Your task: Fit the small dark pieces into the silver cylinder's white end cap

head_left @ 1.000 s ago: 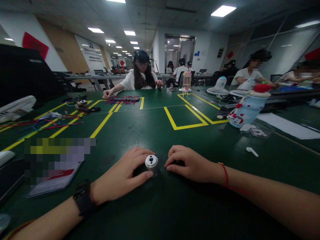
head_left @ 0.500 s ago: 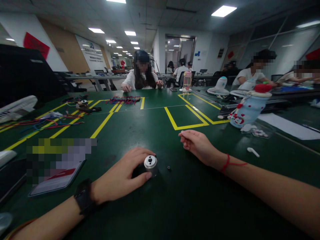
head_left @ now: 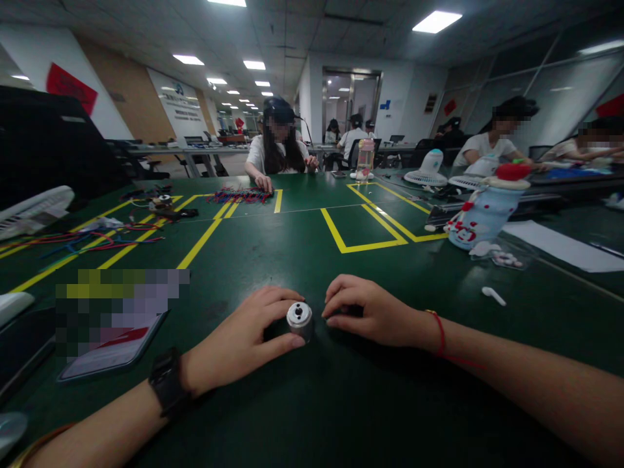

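Note:
A small silver cylinder (head_left: 299, 318) with holes in its top stands upright on the green table (head_left: 292, 403). My left hand (head_left: 253, 331), with a dark watch on its wrist, is wrapped round it, thumb in front and fingers behind. Just right of the cylinder, my right hand (head_left: 368, 309) has its thumb and index finger close together, low over the table. The small dark ring seen there before is now hidden at these fingertips.
A blue bottle (head_left: 482, 214), a white earbud (head_left: 494, 296) and paper (head_left: 565, 246) lie to the right. Loose wires (head_left: 97, 240) and a flat card (head_left: 117, 344) are at the left. Across the table a person (head_left: 280, 143) touches a wire bundle (head_left: 238, 195).
My right hand has come down and left to the small ring. My left hand and the cylinder have shifted slightly right. The person opposite has reached onto the wire bundle.

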A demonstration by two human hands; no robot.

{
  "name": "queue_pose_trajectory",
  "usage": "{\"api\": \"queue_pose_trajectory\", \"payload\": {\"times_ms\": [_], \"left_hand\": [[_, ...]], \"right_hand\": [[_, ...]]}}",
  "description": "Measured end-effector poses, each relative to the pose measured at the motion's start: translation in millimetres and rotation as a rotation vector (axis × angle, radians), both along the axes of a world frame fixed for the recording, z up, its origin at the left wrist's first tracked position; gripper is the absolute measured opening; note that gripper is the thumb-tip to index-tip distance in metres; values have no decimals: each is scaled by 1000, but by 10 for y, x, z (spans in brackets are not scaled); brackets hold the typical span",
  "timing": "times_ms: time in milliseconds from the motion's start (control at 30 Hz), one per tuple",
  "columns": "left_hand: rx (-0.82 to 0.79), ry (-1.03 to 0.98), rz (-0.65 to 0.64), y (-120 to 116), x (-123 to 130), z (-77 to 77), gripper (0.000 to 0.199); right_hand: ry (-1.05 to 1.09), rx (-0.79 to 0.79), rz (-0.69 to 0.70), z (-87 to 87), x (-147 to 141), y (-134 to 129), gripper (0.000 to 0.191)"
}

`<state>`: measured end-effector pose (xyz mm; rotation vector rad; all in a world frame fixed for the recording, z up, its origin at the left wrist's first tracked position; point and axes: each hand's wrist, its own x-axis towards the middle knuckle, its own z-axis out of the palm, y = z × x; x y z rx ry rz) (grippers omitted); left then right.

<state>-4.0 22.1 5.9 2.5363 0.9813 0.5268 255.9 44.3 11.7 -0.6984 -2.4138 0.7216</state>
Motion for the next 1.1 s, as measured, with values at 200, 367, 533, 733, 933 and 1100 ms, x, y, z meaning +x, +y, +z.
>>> {"api": "queue_pose_trajectory", "payload": {"times_ms": [200,367,533,733,933,1100], "left_hand": [[52,91,15,9,29,-19,36],[56,99,19,11,33,-34,37],[41,83,13,-6,30,3,32],[6,14,16,-29,-3,17,36],[1,-3,25,-31,-4,18,42],[13,-16,23,-17,21,9,38]], "right_hand": [[228,-23,-162,103,-279,-117,12],[143,-38,-160,152,-383,-206,13],[183,-52,-187,117,-245,-137,18],[204,-241,-467,-41,0,162,19],[142,-300,-406,-104,42,198,22],[13,-159,-354,-133,44,173,20]]}}
